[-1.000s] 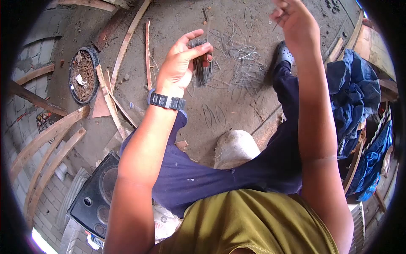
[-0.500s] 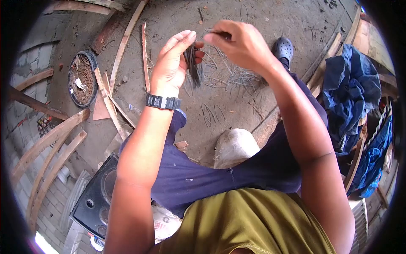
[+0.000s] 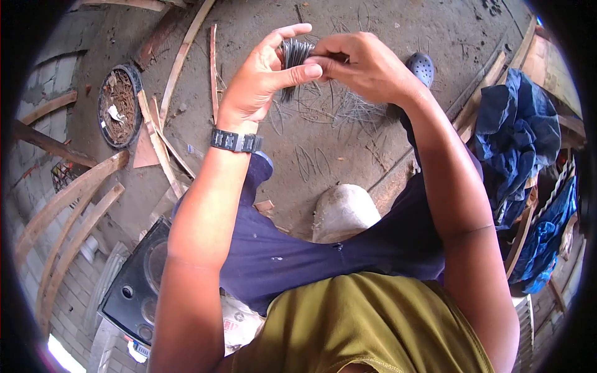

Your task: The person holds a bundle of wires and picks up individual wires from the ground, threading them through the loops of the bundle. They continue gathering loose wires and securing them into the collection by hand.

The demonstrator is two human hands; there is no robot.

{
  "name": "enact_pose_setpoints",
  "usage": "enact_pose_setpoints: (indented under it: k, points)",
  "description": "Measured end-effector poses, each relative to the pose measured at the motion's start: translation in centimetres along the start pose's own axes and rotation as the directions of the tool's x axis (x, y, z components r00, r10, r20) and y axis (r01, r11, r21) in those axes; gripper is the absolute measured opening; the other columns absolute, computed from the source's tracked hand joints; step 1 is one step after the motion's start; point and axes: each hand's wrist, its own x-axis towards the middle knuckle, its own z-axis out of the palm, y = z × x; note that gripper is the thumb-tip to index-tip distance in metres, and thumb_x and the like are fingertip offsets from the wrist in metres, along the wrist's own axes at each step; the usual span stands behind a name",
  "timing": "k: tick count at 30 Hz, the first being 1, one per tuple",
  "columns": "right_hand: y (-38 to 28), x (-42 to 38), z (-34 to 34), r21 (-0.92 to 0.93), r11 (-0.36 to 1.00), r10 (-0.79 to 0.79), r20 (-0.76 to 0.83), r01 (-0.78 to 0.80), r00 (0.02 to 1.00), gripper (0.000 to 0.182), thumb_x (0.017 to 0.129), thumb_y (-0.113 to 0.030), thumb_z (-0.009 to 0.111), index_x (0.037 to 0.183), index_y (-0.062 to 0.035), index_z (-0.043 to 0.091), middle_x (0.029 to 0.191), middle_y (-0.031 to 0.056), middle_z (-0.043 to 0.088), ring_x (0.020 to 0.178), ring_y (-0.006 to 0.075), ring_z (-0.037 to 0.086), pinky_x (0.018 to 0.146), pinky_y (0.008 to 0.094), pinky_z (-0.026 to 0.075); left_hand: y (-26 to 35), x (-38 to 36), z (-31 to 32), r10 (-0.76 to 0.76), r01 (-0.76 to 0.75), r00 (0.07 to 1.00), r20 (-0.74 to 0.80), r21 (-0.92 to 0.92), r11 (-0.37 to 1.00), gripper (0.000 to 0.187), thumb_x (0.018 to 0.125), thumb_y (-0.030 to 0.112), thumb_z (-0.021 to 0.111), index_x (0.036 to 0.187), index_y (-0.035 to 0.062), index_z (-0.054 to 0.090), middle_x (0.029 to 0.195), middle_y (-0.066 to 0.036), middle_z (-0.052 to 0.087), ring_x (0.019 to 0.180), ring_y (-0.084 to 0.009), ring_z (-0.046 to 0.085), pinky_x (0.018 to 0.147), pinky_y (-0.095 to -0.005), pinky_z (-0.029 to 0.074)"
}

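Note:
A bundle of thin dark metal wires (image 3: 296,55) sits in my left hand (image 3: 261,74), above the dirt floor. The left thumb and index finger stretch out to the right, while the other fingers curl behind the bundle, partly hidden. My right hand (image 3: 370,67) has closed its fingertips at the right side of the bundle, touching the wires. Whether it pinches one wire or several cannot be made out. More wires (image 3: 357,109) lie scattered on the ground beyond the hands, with looped pieces (image 3: 314,163) nearer my knees.
A round black tub (image 3: 121,105) of brown scraps stands at the left, near wooden strips (image 3: 186,59). A black speaker-like box (image 3: 134,283) is beside my left leg. A white sack-like lump (image 3: 345,214) lies between my legs. Blue cloth (image 3: 519,124) hangs at the right.
My right hand has come down to the wire bundle. My left thumb and index finger have spread, and the bundle has turned so its upper ends fan out toward the right hand.

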Motion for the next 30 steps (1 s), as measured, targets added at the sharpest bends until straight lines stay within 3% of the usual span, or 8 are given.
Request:
enact_pose_setpoints:
  k: [11, 13, 15, 16, 17, 18, 19, 30]
  points:
    - [-2.3, -1.7, -0.1, -0.044, 0.99, 0.117, -0.275, -0.134, 0.954, 0.035, 0.093, -0.031, 0.072, 0.111, -0.0007, 0.069, 0.083, 0.0082, 0.065, 0.065, 0.0139, 0.054, 0.059, 0.0325, 0.046, 0.9, -0.2, -1.8, -0.034, 0.037, 0.999, -0.04, 0.09, 0.995, 0.045, 0.096, 0.012, 0.067, 0.138, 0.0036, 0.054, 0.109, -0.008, 0.071, 0.096, -0.0151, 0.069, 0.085, -0.0295, 0.054]
    - [-5.3, -4.2, -2.3, 0.199, 0.956, 0.231, -0.06, -0.215, 0.971, 0.047, 0.091, -0.036, 0.075, 0.115, 0.0038, 0.066, 0.089, 0.0053, 0.066, 0.065, 0.0136, 0.056, 0.059, 0.0283, 0.046, 1.3, -0.2, -3.0, -0.019, -0.043, 0.968, -0.251, -0.238, 0.97, 0.017, 0.094, 0.006, 0.064, 0.11, 0.0007, 0.063, 0.085, -0.008, 0.066, 0.076, -0.0212, 0.067, 0.071, -0.0345, 0.054]
    - [-9.0, -7.4, -4.5, 0.541, 0.84, -0.116, 0.104, 0.041, 0.988, 0.042, 0.093, -0.041, 0.073, 0.112, -0.0034, 0.07, 0.089, 0.0032, 0.062, 0.077, 0.0104, 0.065, 0.055, 0.0215, 0.043, 1.2, 0.0, -6.4, 0.144, -0.23, 0.942, -0.304, -0.269, 0.935, 0.005, 0.091, 0.008, 0.065, 0.092, 0.0037, 0.064, 0.082, -0.009, 0.066, 0.072, -0.0224, 0.066, 0.067, -0.0356, 0.054]
    - [-7.9, -2.9, -5.3, 0.824, 0.513, -0.808, 0.37, 0.241, 0.458, 0.034, 0.093, -0.046, 0.072, 0.106, -0.015, 0.075, 0.083, 0.0029, 0.066, 0.064, 0.0117, 0.066, 0.047, 0.0221, 0.041, 1.5, -0.6, -7.5, 0.119, -0.275, 0.902, -0.414, -0.341, 0.899, 0.006, 0.091, 0.01, 0.066, 0.09, 0.0041, 0.064, 0.082, -0.01, 0.067, 0.074, -0.0234, 0.067, 0.069, -0.036, 0.054]
    - [-10.4, -3.6, -6.2, 0.755, 0.653, -0.739, 0.621, 0.051, 0.261, 0.05, 0.083, -0.053, 0.08, 0.089, -0.004, 0.074, 0.066, 0.0034, 0.063, 0.048, 0.0163, 0.06, 0.041, 0.026, 0.04, 2.0, -1.1, -8.4, 0.085, -0.327, 0.857, -0.508, -0.408, 0.852, 0.009, 0.09, 0.012, 0.067, 0.087, 0.0044, 0.064, 0.083, -0.01, 0.067, 0.076, -0.0244, 0.067, 0.071, -0.0365, 0.054]
    - [-11.8, -6.4, -5.1, 0.882, 0.472, -0.629, 0.336, 0.001, 0.701, 0.022, 0.092, -0.037, 0.076, 0.113, -0.0316, 0.077, 0.089, 0.0066, 0.074, 0.051, 0.0082, 0.06, 0.043, 0.0222, 0.043, 2.5, -1.6, -9.3, 0.067, -0.346, 0.828, -0.556, -0.414, 0.842, 0.01, 0.09, 0.013, 0.068, 0.088, 0.0041, 0.064, 0.084, -0.01, 0.068, 0.079, -0.025, 0.067, 0.074, -0.0375, 0.053]
    - [-13.6, -6.2, -3.9, 0.915, 0.398, -0.634, 0.231, 0.056, 0.738, 0.022, 0.092, -0.037, 0.076, 0.113, -0.031, 0.077, 0.087, 0.0071, 0.073, 0.05, 0.008, 0.059, 0.04, 0.0225, 0.041, 3.0, -2.1, -10.0, 0.047, -0.364, 0.801, -0.597, -0.422, 0.831, 0.011, 0.089, 0.014, 0.069, 0.088, 0.0038, 0.065, 0.085, -0.01, 0.068, 0.083, -0.0257, 0.067, 0.077, -0.0386, 0.053]
    - [-19.1, -7.3, 0.3, 0.923, 0.374, -0.704, 0.223, 0.086, 0.674, 0.025, 0.094, -0.035, 0.072, 0.116, -0.0221, 0.074, 0.082, 0.0081, 0.07, 0.049, 0.0105, 0.056, 0.04, 0.0246, 0.039, 4.6, -6.1, -12.1, 0.038, -0.391, 0.771, -0.635, -0.426, 0.816, 0.015, 0.092, 0.021, 0.068, 0.091, 0.007, 0.064, 0.087, -0.008, 0.069, 0.083, -0.026, 0.067, 0.075, -0.0387, 0.052]
